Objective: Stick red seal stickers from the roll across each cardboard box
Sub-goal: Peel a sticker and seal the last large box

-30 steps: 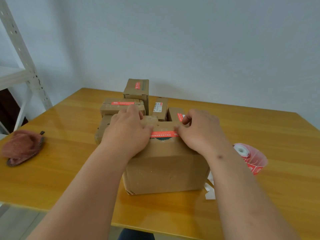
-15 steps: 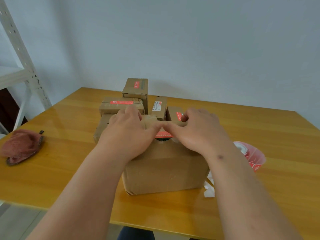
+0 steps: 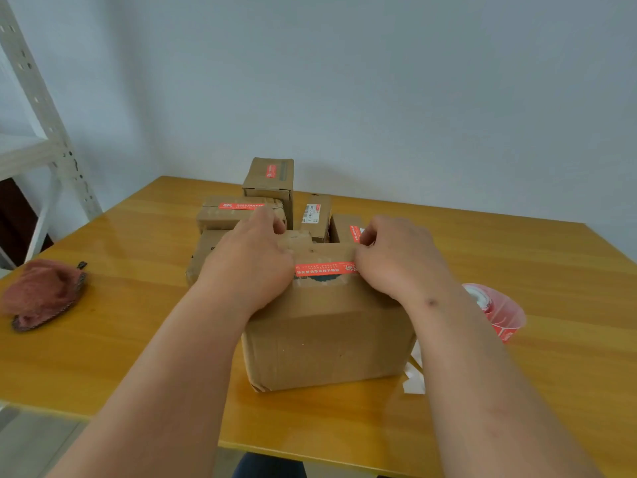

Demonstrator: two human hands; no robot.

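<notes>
Left hand (image 3: pixel 253 262): palm down on the top of the big cardboard box (image 3: pixel 327 336), fingers pressing, grasping nothing.
Right hand (image 3: pixel 396 257): fingers curled onto the box top at the sticker's right end; whether it pinches anything, I cannot tell.
Red seal sticker (image 3: pixel 324 269): flat across the box top, between both hands.
Big box: near the table's (image 3: pixel 103 339) front edge, middle.
Smaller boxes (image 3: pixel 269 177): clustered just behind, several bearing red stickers.
Sticker roll (image 3: pixel 496 310): right of the box.
Reddish cloth (image 3: pixel 41 291): left edge.

The yellow-orange wooden counter (image 3: pixel 517 263) shines glossy; the big brown cardboard box (image 3: pixel 327 343) looks matt, the pink crumpled cloth (image 3: pixel 41 291) fuzzy, perhaps terry.
</notes>
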